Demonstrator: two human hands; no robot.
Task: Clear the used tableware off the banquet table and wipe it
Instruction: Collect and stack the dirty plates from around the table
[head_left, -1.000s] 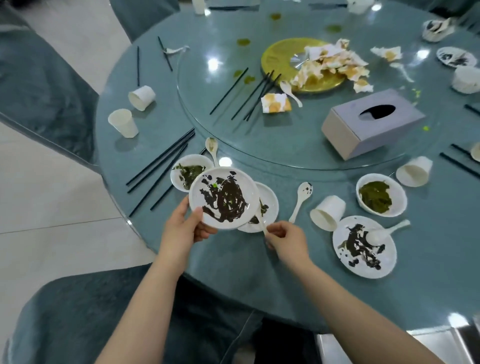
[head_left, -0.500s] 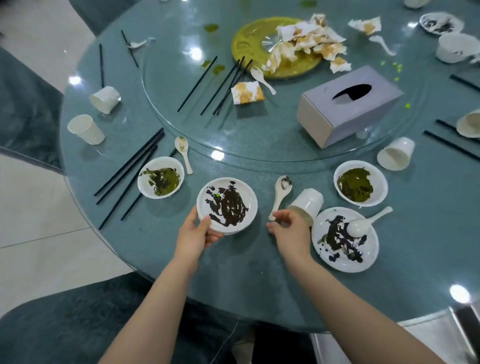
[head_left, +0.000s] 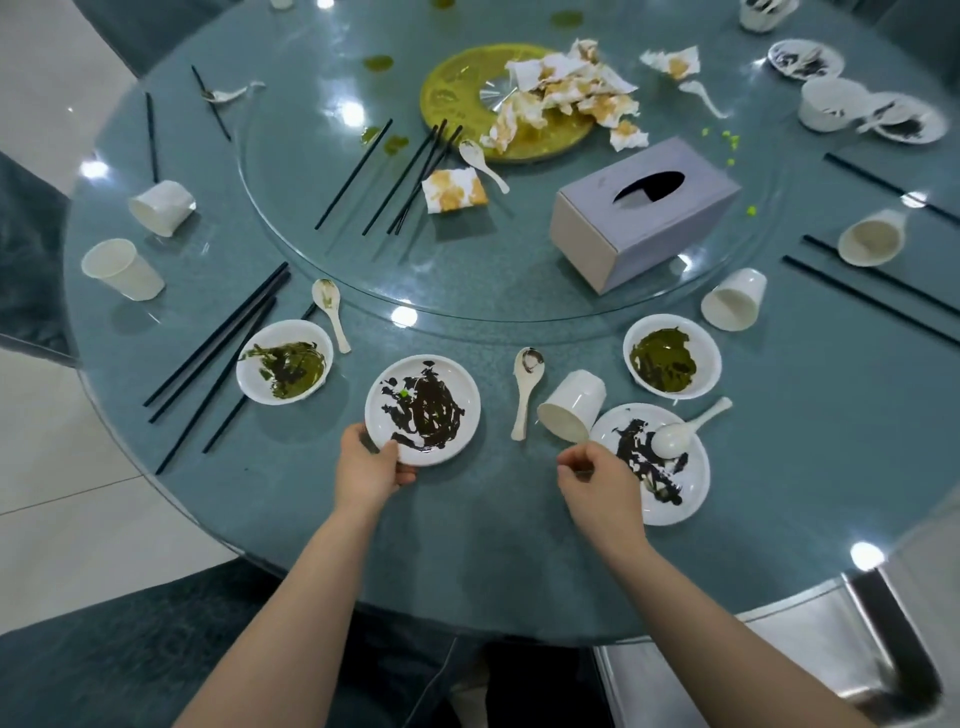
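Now left hand (head_left: 371, 467) gripping stained plate (head_left: 422, 409), right hand (head_left: 602, 480) withdrawn from cup (head_left: 571, 405)

Bright overhead light, round glare spots on the glossy table (head_left: 779, 467), soft shadows, wide-angle edge distortion.

Both bare forearms reaching forward; left hand (head_left: 370, 464) gripping a plate rim (head_left: 382, 447), thumb on top; right hand (head_left: 602, 480) loosely curled, fingertips pinched together.
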